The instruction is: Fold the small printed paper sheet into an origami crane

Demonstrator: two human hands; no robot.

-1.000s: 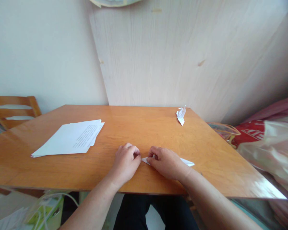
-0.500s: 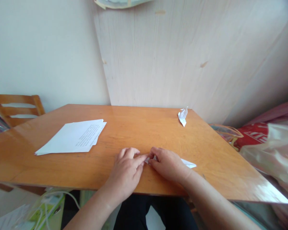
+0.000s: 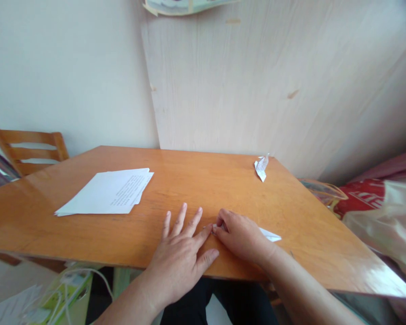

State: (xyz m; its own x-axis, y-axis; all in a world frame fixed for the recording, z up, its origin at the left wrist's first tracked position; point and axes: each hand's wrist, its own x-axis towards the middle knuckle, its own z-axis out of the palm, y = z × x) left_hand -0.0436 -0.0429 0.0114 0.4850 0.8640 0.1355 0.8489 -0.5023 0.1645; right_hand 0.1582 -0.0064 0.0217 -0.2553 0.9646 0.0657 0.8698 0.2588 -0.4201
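Note:
A narrow strip of folded white paper [image 3: 270,234] lies on the wooden table [image 3: 203,180] near its front edge. My right hand [image 3: 240,232] covers most of it, with thumb and fingers pinched on its left part. My left hand [image 3: 181,253] is spread out to the left, its index fingertip at the paper's left end and its thumb stretched toward the table's front edge. The pointed right end of the paper sticks out past my right hand; the part under the fingers is hidden.
A stack of white sheets [image 3: 108,192], partly printed, lies on the left of the table. A folded paper figure [image 3: 261,168] stands at the back right. Beyond the left side is a wooden chair [image 3: 34,146]; bags [image 3: 385,207] are on the right.
My left hand has opened, its fingers now spread instead of curled by the paper. My right hand keeps its pinch. The whole view has shifted slightly.

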